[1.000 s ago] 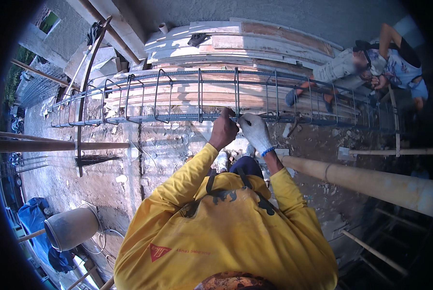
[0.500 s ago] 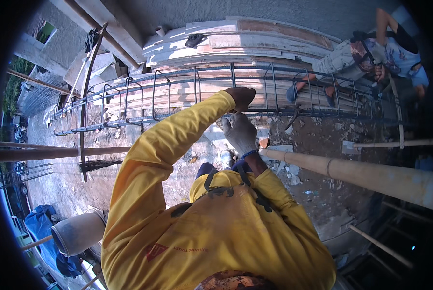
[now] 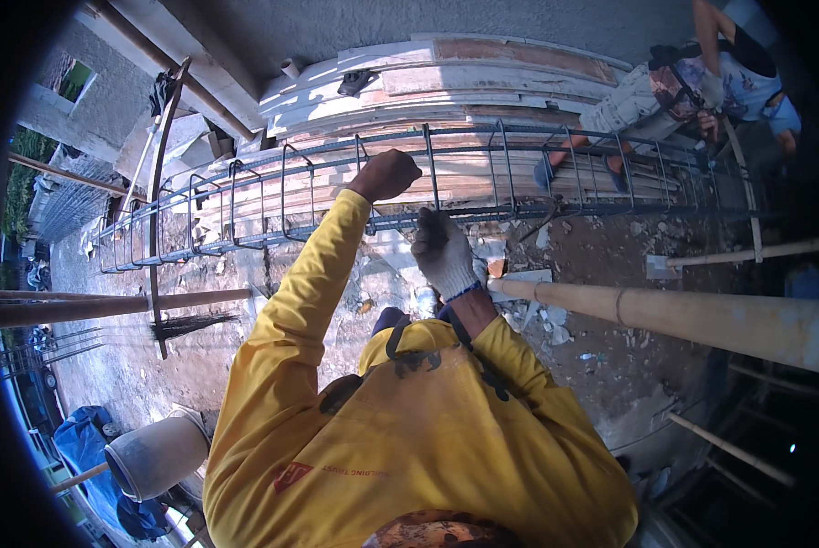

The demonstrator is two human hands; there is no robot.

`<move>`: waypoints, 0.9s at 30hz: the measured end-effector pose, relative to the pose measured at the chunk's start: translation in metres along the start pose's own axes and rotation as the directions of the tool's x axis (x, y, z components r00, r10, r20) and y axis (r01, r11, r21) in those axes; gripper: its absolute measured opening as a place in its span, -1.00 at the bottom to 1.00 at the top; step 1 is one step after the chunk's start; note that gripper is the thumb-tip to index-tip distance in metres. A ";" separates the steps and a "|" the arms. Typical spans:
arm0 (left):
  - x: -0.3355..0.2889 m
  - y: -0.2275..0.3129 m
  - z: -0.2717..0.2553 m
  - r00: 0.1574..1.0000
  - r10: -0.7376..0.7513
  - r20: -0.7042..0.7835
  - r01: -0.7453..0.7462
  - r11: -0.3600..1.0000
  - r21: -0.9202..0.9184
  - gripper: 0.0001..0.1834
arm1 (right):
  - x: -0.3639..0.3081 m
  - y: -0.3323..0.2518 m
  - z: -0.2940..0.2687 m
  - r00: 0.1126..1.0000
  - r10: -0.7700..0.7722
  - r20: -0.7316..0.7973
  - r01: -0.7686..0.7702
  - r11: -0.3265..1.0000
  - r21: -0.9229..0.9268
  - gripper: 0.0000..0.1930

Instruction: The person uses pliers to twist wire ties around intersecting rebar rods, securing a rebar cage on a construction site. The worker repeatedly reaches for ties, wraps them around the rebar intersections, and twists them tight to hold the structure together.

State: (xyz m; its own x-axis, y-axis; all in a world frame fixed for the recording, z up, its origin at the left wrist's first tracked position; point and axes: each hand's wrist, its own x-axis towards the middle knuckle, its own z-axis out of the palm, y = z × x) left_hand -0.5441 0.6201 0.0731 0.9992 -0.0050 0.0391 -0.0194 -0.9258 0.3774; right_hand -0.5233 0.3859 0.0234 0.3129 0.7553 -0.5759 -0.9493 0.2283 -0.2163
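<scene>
A long steel rebar cage, made of bars with square stirrups, runs across in front of me. My left hand is bare and closed in a fist over the cage, left of an upright stirrup. Whatever it may hold is hidden by the fingers. Below it and to the right, my right hand, in a pale glove with dark fingers, is curled closed at the cage's lower bars. I cannot make out what lies inside its fingers.
Stacked boards lie behind the cage. A co-worker stands at the far right. Thick bamboo poles extend on both sides, and a wooden upright crosses the cage's left part. A whitish drum stands at lower left; rubble covers the ground.
My left hand has moved left along the cage, away from the right hand. My right hand has turned, showing its dark fingers, and stays close to the lower bars.
</scene>
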 end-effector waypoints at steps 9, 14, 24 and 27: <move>-0.012 0.027 0.071 0.846 -0.478 0.235 0.402 0.282 -0.871 -0.63 | -0.034 -0.025 0.028 0.561 -0.389 0.731 0.092 -0.848 -0.522 -0.83; -0.009 0.033 0.069 0.834 -0.499 0.236 0.441 0.345 -0.829 -0.64 | -0.007 -0.035 0.021 0.683 -0.331 0.652 0.074 -0.855 -0.512 -0.83; -0.009 0.026 0.085 0.839 -0.498 0.218 0.411 0.319 -0.854 -0.57 | -0.005 -0.050 -0.012 0.768 -0.484 0.420 0.421 -0.113 -0.900 -0.70; -0.013 0.030 0.089 0.855 -0.472 0.216 0.395 0.322 -0.860 -0.48 | -0.045 -0.048 -0.046 0.650 -0.556 0.518 0.358 -0.378 -0.854 -0.61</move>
State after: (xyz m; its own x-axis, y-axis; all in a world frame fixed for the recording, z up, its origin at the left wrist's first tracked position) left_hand -0.5543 0.5584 0.0012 0.8707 0.3506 -0.3448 0.3592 0.0253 0.9329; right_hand -0.4903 0.3127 0.0239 0.7142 0.6826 0.1546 0.4982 -0.3406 -0.7974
